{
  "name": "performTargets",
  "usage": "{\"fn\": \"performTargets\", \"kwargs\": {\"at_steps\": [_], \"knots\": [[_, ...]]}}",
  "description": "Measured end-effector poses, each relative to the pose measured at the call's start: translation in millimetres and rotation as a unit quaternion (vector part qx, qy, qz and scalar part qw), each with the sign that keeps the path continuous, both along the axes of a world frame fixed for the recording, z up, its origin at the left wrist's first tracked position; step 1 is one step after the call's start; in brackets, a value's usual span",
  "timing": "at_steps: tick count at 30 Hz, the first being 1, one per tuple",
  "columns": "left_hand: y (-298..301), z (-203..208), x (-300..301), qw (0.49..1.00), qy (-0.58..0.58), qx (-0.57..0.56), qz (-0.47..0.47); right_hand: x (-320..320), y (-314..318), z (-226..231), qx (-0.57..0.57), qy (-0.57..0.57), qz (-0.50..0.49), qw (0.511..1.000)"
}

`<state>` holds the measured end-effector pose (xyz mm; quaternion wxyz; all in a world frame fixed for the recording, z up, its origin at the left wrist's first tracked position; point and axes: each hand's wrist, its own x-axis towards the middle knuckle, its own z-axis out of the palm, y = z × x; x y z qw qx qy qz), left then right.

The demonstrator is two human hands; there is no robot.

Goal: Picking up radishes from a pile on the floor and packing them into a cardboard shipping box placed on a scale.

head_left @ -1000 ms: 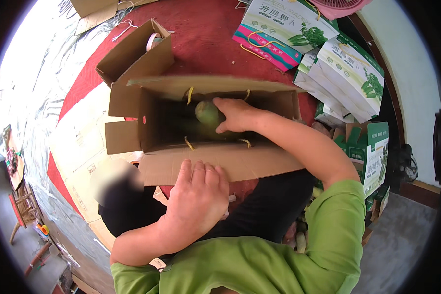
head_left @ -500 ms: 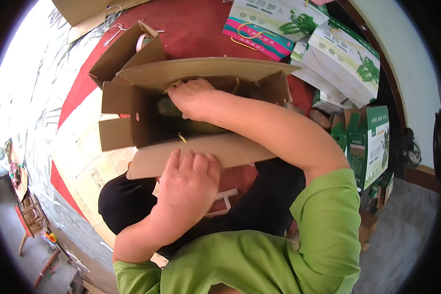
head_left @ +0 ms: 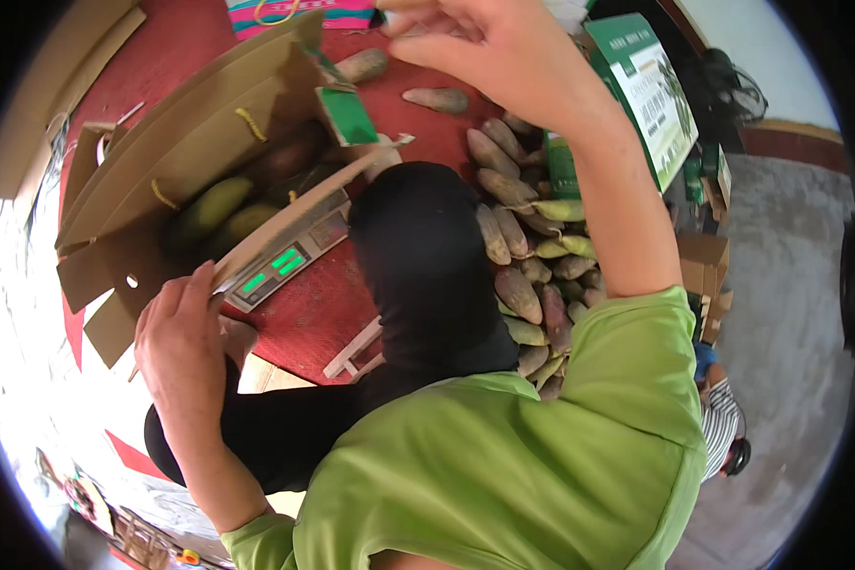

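Observation:
An opened cardboard box (head_left: 247, 90) with yellow rope handles stands tilted at the left, several long green and darker radishes (head_left: 211, 209) inside. It sits on a digital scale (head_left: 285, 271) with green lit displays, partly hidden by the near flap. My left hand (head_left: 176, 332) closes on the outer corner of that flap, its fingers over the edge. My right hand (head_left: 494, 43) is raised beyond the box's right end, thumb and fingers apart, with nothing visible in it. Two loose radishes lie close by: one (head_left: 363, 66) at the box's end, another (head_left: 435, 100) below my hand.
A pile of radishes (head_left: 518, 237) covers the red mat (head_left: 299, 332) right of my knee. Beside it stands a green and white carton (head_left: 651, 104). A pink and blue box (head_left: 337, 14) lies at the far edge. A person in stripes (head_left: 720, 427) is at the lower right.
My right hand has left the box's inside and moved up and right. My left hand stays on the near flap. The view has turned right, bringing the radish pile and scale displays into sight.

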<state>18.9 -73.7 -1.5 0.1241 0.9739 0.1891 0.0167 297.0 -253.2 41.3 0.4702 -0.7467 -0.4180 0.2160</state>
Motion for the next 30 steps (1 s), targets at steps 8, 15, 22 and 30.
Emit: {"fn": "performTargets", "kwargs": {"at_steps": [8, 15, 22, 30], "knots": [[-6.4, -2.7, 6.0, 0.999, -0.034, -0.004, 0.000, -12.0, -213.3, -128.5, -0.224, -0.028, -0.251, 0.941], [-2.8, -8.3, 2.8, 1.000, -0.021, 0.010, -0.012, -66.0, -344.4, -273.5, -0.185, 0.371, -0.579, 0.702], [-3.4, -8.1, 8.2, 0.999, -0.045, 0.022, -0.009, -57.0, -416.7, -320.8, 0.106, 0.447, -0.780, 0.426], [-5.0, -19.8, 14.1, 0.995, -0.056, 0.069, -0.040, -33.5, -444.7, -361.4, 0.245, 0.450, -0.787, 0.344]]}}
